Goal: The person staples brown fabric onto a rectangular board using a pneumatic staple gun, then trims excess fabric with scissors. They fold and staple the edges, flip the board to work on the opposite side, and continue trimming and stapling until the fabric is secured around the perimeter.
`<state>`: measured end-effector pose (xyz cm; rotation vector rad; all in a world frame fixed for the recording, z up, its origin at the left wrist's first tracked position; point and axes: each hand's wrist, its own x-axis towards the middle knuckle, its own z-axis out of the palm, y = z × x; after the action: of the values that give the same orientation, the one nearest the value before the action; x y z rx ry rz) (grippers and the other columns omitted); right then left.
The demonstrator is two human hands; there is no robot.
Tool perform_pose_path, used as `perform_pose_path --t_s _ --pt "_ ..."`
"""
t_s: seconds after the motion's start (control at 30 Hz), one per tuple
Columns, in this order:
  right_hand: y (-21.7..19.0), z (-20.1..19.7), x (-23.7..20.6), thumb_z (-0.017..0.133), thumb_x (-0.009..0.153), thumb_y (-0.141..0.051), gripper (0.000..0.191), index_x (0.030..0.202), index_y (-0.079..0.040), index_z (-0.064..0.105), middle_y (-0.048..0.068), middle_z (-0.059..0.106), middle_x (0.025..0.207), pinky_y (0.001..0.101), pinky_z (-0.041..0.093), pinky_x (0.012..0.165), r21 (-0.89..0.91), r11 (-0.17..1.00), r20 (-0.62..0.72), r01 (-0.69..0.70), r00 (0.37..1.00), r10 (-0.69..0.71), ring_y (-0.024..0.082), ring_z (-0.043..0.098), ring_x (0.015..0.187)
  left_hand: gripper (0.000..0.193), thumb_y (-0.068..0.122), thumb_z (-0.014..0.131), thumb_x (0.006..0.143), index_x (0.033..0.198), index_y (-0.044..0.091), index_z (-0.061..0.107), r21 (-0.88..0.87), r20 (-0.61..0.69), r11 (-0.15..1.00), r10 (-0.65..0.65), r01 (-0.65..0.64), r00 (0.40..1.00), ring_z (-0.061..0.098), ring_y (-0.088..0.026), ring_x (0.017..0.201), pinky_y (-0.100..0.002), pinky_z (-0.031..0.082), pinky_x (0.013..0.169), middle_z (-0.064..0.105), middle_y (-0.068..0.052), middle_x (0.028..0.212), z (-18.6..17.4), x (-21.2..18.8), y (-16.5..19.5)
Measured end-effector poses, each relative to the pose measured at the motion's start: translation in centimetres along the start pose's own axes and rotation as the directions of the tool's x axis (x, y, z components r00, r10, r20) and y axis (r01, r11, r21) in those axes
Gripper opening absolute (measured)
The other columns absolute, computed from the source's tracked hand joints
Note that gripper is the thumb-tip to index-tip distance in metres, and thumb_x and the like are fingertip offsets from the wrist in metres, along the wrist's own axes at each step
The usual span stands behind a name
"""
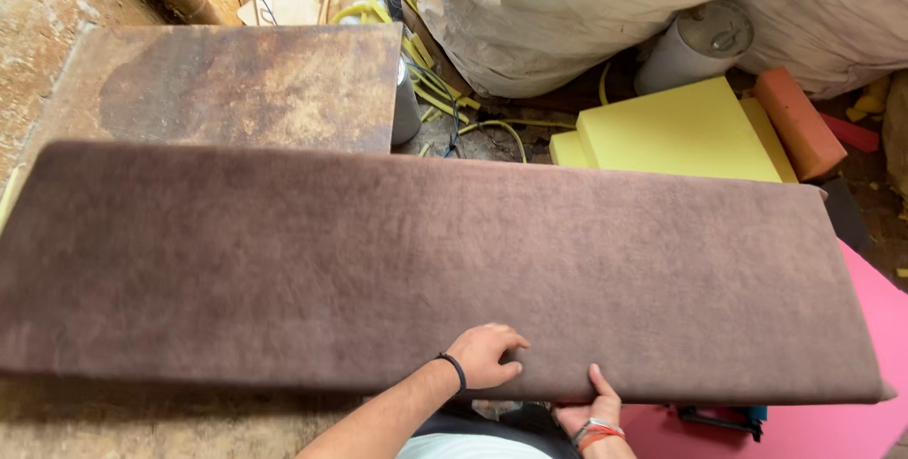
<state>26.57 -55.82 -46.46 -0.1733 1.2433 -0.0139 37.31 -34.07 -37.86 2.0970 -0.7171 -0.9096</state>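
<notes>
A long brown fabric-covered cushion panel (407, 260) lies across the work surface from left to right. My left hand (484, 355) rests palm down on its near edge, fingers curled over the fabric, with a black band on the wrist. My right hand (591, 407) grips the near edge from below, thumb pressed up against the panel's rim, with red and white bands on the wrist. Both hands sit close together at the bottom centre.
A worn brown board (236, 81) lies behind the panel at the left. Yellow foam blocks (676, 128) and an orange foam piece (799, 123) sit at the back right. Large white sacks (567, 5) stand behind. Pink foam (851, 412) shows at the lower right.
</notes>
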Motion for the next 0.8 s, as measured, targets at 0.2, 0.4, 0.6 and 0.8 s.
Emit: perform_pose_path --t_s 0.2,0.4,0.6,0.8 --pt "1.7 -1.9 -0.5 0.071 0.086 -0.037 0.063 0.141 -0.01 0.055 0.013 0.059 0.143 0.0533 0.04 0.114 -0.071 0.984 0.058 -0.164 0.984 0.168 0.036 0.053 0.132 0.057 0.051 0.06 0.096 0.125 0.002 0.068 -0.199 0.374 0.826 -0.433 0.527 0.82 0.066 -0.028 0.117 -0.039 0.049 0.1 0.071 -0.018 0.127 8.5 -1.5 -3.2" --pt "5.2 -2.6 -1.3 0.074 0.083 -0.046 0.068 0.14 -0.015 0.054 0.006 0.057 0.144 0.0441 0.04 0.113 -0.255 0.954 0.06 -0.161 0.981 0.182 0.026 0.052 0.132 0.063 0.055 0.067 0.093 0.133 0.006 0.062 -0.944 0.306 -0.249 -0.416 0.216 0.856 0.057 -0.024 0.123 -0.039 0.043 0.1 0.065 -0.01 0.133 17.0 -2.7 -6.6" --pt "3.5 -5.6 -3.6 0.069 0.087 -0.052 0.067 0.137 -0.009 0.056 0.011 0.067 0.133 0.0422 0.049 0.097 -0.681 0.713 0.165 -0.165 0.914 0.37 0.028 0.062 0.12 0.054 0.048 0.075 0.086 0.124 0.01 0.066 -0.905 -0.071 -0.302 -0.586 -0.299 0.807 0.063 -0.023 0.113 -0.04 0.048 0.101 0.07 -0.006 0.12 19.5 -1.8 -1.9" --pt "-11.5 -10.2 -6.4 0.058 0.095 -0.023 0.033 0.094 0.003 0.078 0.016 0.075 0.081 0.0331 0.056 0.067 -0.799 0.322 0.562 0.508 0.821 0.101 0.022 0.072 0.069 0.046 0.05 0.077 0.083 0.114 0.017 0.067 -0.907 -0.071 -0.244 -0.715 -0.343 0.696 0.065 -0.018 0.091 -0.037 0.053 0.081 0.071 0.001 0.099 19.0 -2.0 -0.4"
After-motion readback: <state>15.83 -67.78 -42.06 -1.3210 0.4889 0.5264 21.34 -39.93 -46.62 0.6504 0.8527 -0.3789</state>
